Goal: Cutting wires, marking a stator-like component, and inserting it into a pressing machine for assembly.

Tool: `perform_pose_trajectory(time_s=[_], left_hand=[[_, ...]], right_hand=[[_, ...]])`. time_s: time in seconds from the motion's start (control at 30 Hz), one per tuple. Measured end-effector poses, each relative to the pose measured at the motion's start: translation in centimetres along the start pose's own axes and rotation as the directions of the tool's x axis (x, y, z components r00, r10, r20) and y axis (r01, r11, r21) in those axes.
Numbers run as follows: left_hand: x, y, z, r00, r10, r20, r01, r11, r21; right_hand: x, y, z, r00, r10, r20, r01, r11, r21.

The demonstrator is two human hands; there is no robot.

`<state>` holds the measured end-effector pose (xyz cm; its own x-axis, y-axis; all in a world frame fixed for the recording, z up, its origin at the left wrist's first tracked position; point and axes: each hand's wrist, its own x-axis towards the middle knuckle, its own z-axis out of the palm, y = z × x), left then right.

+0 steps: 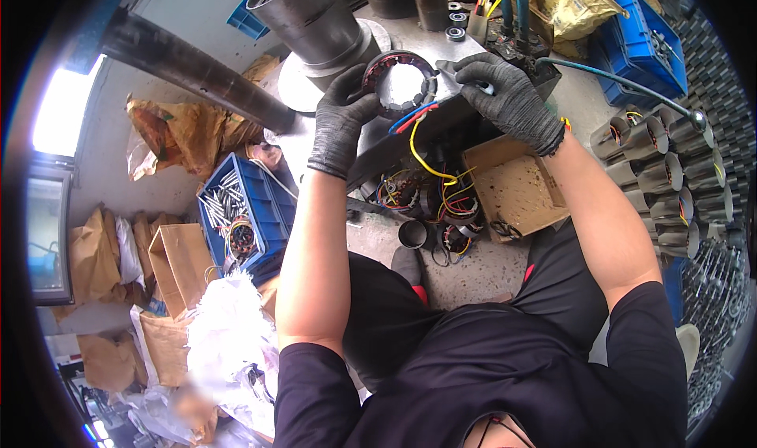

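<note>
My left hand (345,118), in a dark grey knitted glove, grips the left rim of a ring-shaped motor stator (431,85) with reddish windings. The stator is held up over the metal worktop, and its red, blue and yellow lead wires (420,137) hang down from the near side. To the right of the ring is my right hand (512,105), also gloved, its fingers curled toward the stator. A small white piece (486,89) shows between those fingers; what it belongs to is hidden. A dark metal cylinder (315,34) stands on a round base behind my left hand.
Below the worktop lie several wired stators (457,208) and a cardboard box (516,184). A blue crate (264,208) with metal shafts stands left. Metal housings (658,172) are stacked right. Bearings (456,33) sit at the back. A dark bar (197,74) slants across the upper left.
</note>
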<state>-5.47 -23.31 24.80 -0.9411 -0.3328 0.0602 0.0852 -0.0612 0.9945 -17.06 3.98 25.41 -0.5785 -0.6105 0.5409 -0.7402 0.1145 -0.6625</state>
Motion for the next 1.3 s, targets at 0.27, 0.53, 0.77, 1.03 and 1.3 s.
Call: perform_pose_trajectory(time_s=[0.27, 0.53, 0.77, 1.03, 1.3], left_hand=[[-0.2, 0.1, 0.8, 0.999, 0.008, -0.041, -0.010, 0.999, -0.046], [-0.3, 1.9, 1.0, 0.972, 0.197, -0.127, -0.128, 0.900, 0.416], [0.9, 1.6, 3.5, 0.775, 0.624, 0.097, -0.537, 0.570, 0.622], [0.3, 1.2, 6.5, 0.793, 0.539, 0.285, -0.563, 0.469, 0.680], [-2.0, 1.8, 5.9, 0.857, 0.340, 0.386, -0.513, 0.630, 0.584]], right_hand=[[0.3, 2.1, 0.9, 0.995, 0.014, -0.098, -0.022, 0.997, -0.080], [0.7, -0.9, -1.6, 0.945, 0.194, -0.265, -0.104, 0.943, 0.317], [-0.7, -2.0, -2.6, 0.958, 0.140, -0.251, -0.084, 0.972, 0.220], [-1.3, -1.0, -4.2, 0.923, 0.332, -0.192, -0.199, 0.842, 0.501], [-2.3, -1.4, -6.5, 0.953, 0.234, -0.191, -0.125, 0.882, 0.454]])
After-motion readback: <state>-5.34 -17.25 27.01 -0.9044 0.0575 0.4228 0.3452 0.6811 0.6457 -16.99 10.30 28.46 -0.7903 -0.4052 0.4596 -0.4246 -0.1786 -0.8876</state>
